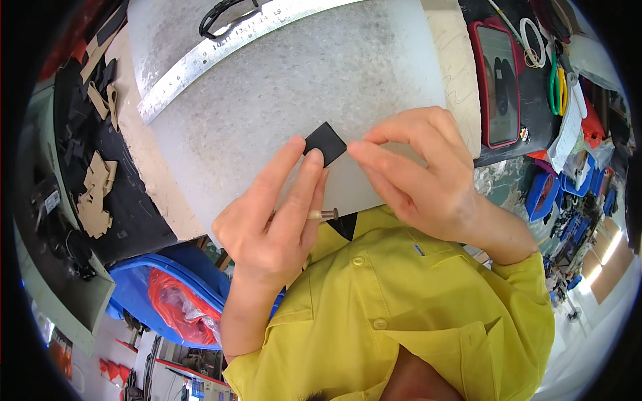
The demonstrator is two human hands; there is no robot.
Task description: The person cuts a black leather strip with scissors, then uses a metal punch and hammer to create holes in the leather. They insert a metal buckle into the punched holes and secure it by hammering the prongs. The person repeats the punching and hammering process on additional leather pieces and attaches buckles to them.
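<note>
A small black square piece (326, 143), possibly leather or fabric, lies on a worn translucent cutting board (374, 73). My left hand (271, 217) rests two fingertips on its left and lower edges. Tucked between the fingers of that hand is a slim rod-shaped tool (322, 214) with a flared metal end; its other part is mostly hidden. At the piece's right corner, my right hand (428, 177) has thumb and forefinger drawn together in a pinch, touching the corner. A steel ruler (221, 50) lies across the far left of the board, with a looped black cord (207, 23) beside it.
Beige cut pieces (97, 200) and black strips (80, 120) lie left. Below them stands a blue bin (127, 277) holding a red plastic bag (177, 307). A red-cased phone (501, 87) lies right, near tools with green and yellow handles (556, 87).
</note>
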